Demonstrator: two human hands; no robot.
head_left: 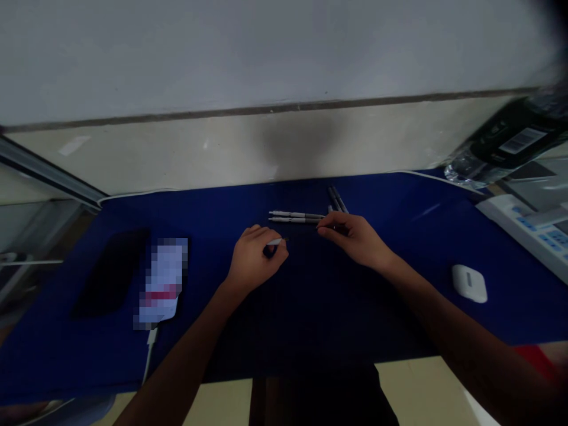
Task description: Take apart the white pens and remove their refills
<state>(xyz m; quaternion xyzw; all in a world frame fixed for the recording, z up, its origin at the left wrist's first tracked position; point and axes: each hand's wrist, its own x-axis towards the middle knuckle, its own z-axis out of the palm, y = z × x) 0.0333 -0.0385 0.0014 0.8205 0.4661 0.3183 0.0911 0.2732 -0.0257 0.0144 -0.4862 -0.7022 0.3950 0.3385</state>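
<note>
My left hand (260, 255) is closed around a pen part (275, 242), a short white piece with a dark end poking out between thumb and fingers. The rest of that piece is hidden by the hand. To the right, my right hand (355, 236) is in a pinch, thumb against fingertips. What it pinches is too small and dim to name. Just beyond the hands lie two white and grey pens (293, 217), side by side and roughly level. Two darker pens (338, 199) lie at a slant behind the right hand, their near ends partly covered by it.
A blue table (310, 319) runs up to the wall. At left are a dark flat slab (113, 269) and a phone (163, 278) on a white cable (149, 349). At right are a white earbud case (469, 283), a white device with blue buttons (532, 228) and a bottle (506, 142).
</note>
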